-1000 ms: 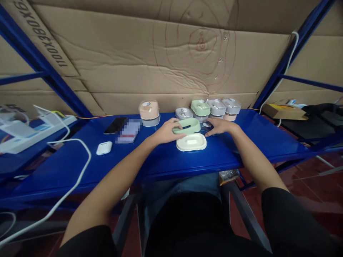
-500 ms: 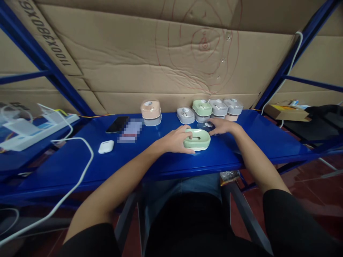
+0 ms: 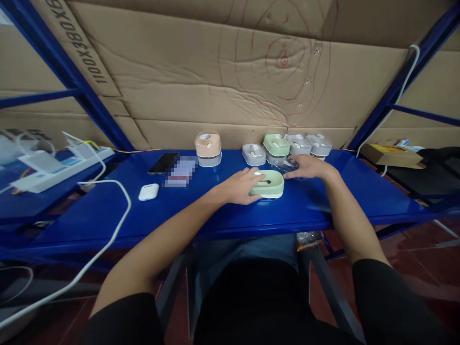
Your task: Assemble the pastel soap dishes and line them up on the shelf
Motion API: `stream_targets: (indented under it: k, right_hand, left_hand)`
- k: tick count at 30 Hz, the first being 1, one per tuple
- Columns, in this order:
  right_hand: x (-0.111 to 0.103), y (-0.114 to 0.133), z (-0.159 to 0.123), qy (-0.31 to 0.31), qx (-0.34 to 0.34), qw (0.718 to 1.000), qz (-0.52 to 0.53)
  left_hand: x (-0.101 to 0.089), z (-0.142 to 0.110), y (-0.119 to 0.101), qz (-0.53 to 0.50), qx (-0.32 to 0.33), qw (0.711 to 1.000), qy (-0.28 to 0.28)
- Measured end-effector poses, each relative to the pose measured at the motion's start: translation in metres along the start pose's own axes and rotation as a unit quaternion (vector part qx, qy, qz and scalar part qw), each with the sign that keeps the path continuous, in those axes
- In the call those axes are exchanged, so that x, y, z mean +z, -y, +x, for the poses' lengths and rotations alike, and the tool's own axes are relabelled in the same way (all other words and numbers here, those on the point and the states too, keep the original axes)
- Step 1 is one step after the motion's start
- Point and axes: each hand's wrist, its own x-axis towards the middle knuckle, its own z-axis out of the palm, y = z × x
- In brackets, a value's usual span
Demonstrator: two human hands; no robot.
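Observation:
A pale green oval box [image 3: 275,181], uncovered and with a dark slot in its floor, stands on the blue table. My left hand [image 3: 240,187] grips its left end, fingers over the rim and thumb along the near side. To the right and slightly behind it, my right hand [image 3: 307,167] holds a clear plastic lid [image 3: 285,165] low over the tabletop. The lid is see-through, so its outline is hard to make out. Just behind sit a grey box [image 3: 253,154] and a green-topped stack [image 3: 276,145], each with a clear cover.
More grey boxes [image 3: 299,143] line the back right, and a peach-topped stack [image 3: 208,146] stands left of centre. A black phone [image 3: 164,163], a blurred-out sheet [image 3: 181,171] and a white earphone case [image 3: 148,192] lie at left. A white cable [image 3: 122,211] crosses the left edge.
My right hand has moved slightly away from the green box, taking the clear lid with it. My left hand keeps its grip. The whole view has shifted a little.

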Motion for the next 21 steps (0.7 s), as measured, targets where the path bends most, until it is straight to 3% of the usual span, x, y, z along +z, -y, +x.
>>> stream_targets:
  k: [6, 10, 15, 21]
  right_hand:
    - [0.002, 0.010, -0.003, -0.073, -0.071, 0.991, 0.082]
    - [0.015, 0.024, -0.001, -0.063, -0.136, 0.982, 0.117]
    - [0.031, 0.033, 0.004, -0.069, -0.195, 0.971, 0.120]
    - [0.055, 0.038, 0.016, -0.063, -0.271, 0.951, 0.136]
  left_hand:
    - [0.006, 0.002, -0.002, -0.028, 0.017, 0.999, -0.023]
    - [0.016, 0.010, 0.007, -0.132, -0.006, 0.990, -0.045]
    - [0.032, 0.021, 0.028, -0.318, -0.088, 0.939, -0.099]
    - [0.039, 0.023, 0.037, -0.333, -0.109, 0.929, -0.118]
